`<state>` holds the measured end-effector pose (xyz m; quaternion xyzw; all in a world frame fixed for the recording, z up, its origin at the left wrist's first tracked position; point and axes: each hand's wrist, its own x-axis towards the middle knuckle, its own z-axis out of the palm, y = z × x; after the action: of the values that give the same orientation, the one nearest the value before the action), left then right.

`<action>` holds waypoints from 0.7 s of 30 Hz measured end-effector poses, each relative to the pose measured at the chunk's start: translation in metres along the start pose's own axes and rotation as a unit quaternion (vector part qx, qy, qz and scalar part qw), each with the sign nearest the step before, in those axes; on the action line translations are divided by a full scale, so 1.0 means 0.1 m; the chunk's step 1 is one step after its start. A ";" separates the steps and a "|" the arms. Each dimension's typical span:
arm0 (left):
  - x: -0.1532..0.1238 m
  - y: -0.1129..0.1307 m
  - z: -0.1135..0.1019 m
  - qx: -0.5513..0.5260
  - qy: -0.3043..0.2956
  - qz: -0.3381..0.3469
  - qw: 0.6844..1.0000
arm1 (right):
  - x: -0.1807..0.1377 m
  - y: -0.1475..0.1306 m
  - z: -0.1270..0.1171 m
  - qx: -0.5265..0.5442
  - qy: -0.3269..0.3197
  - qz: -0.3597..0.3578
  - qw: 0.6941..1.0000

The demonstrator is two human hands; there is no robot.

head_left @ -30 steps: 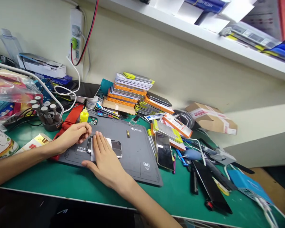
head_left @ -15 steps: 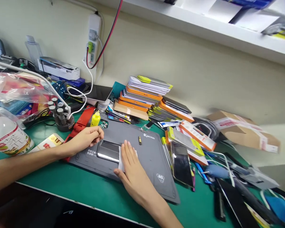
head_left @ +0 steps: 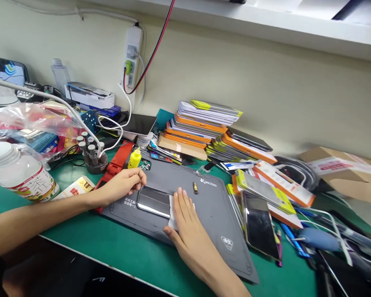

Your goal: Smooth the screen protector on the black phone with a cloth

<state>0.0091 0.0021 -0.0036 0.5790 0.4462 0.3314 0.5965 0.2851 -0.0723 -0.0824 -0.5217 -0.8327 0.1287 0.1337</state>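
Now, a phone (head_left: pixel 153 201) held at both ends on a grey mat (head_left: pixel 210 208)
Left hand (head_left: pixel 123 184) has its fingers curled narrow, pinching the phone's far-left corner; the phone lies flat on the left part of the mat, near the front edge of the green surface (head_left: pixel 117 247). Right hand (head_left: pixel 190 229) is spread wide and flat, pressing a white wipe (head_left: pixel 171 212) onto the phone's right end. A small battery (head_left: pixel 195 188) lies on the mat just beyond the fingertips, and a yellow bottle (head_left: pixel 135 158) stands at the mat's far-left corner
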 end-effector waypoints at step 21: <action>0.02 -0.01 0.02 -0.009 0.000 -0.004 1.000 | 0.41 0.07 -0.11 0.026 -0.050 0.032 0.998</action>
<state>0.0114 0.0036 -0.0047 0.5721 0.4456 0.3331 0.6027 0.2779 -0.0313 -0.0714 -0.5372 -0.8178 0.1800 0.1011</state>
